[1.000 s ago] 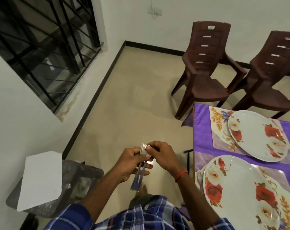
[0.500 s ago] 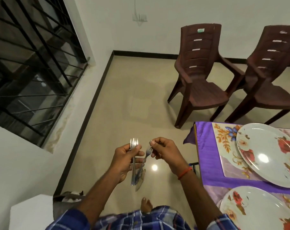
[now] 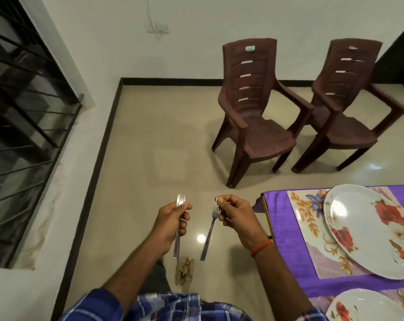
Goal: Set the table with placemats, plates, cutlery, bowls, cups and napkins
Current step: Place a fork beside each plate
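The hanging fork (image 3: 208, 235) dangles over the floor (image 3: 150, 147), tines up and handle pointing down toward the person's body. The right hand (image 3: 236, 213) has its fingers (image 3: 224, 206) curled in and pinching it just at the tines. That light grip looks suited to carrying a single piece across and laying it down. Just beside it but not touching, the upright fork (image 3: 180, 201) stands tines up in the left hand (image 3: 170, 222). This hand's fingers are wrapped round the handle with the thumb pressed near the neck, probably to keep the spare cutlery in reserve. I cannot tell whether a second piece lies behind that handle. Both forks are off the surface (image 3: 282, 228), which begins near the right hand and is covered in purple cloth. On it a flowered placemat (image 3: 309, 218) lies close to the corner, with the far plate (image 3: 367, 230) set on it and overlapping its inner part. The strip of mat left bare beside that plate seems the likely place for a fork. The near plate (image 3: 363, 306) shows at the bottom edge on another mat. No cutlery, bowls, cups or napkins are in view on the surface, so much of the setting appears still to do. Two brown chairs (image 3: 254, 117) stand well apart from the surface, near the far wall.
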The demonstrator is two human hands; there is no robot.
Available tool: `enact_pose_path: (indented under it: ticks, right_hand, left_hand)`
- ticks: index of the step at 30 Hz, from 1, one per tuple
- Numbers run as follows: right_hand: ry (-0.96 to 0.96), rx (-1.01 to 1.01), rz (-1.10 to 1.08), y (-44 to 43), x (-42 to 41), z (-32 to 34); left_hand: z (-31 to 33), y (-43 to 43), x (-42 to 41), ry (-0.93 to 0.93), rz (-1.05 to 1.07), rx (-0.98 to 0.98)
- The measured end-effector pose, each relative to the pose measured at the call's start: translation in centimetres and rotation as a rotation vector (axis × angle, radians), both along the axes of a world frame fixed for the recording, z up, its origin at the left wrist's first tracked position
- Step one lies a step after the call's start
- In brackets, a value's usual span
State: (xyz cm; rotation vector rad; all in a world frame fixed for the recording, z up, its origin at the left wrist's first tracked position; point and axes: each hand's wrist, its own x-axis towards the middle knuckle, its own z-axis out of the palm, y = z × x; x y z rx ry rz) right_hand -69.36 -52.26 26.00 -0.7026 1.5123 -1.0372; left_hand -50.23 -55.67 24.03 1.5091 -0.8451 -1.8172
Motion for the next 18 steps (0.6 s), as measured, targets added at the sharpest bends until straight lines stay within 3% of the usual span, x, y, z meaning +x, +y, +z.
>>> enact_pose_path:
  ticks: [8,18]
  right_hand:
    - [-0.021,0.023,-0.217,-9.0,2.0,2.0]
    - [0.048,0.004,-0.447,-13.9,3.2,3.2]
  left_hand:
    - [1.1,-12.8,0.9,0.046,-0.156,-0.039]
    - [1.9,-20.3,-0.5,0.075,-0.372,-0.015]
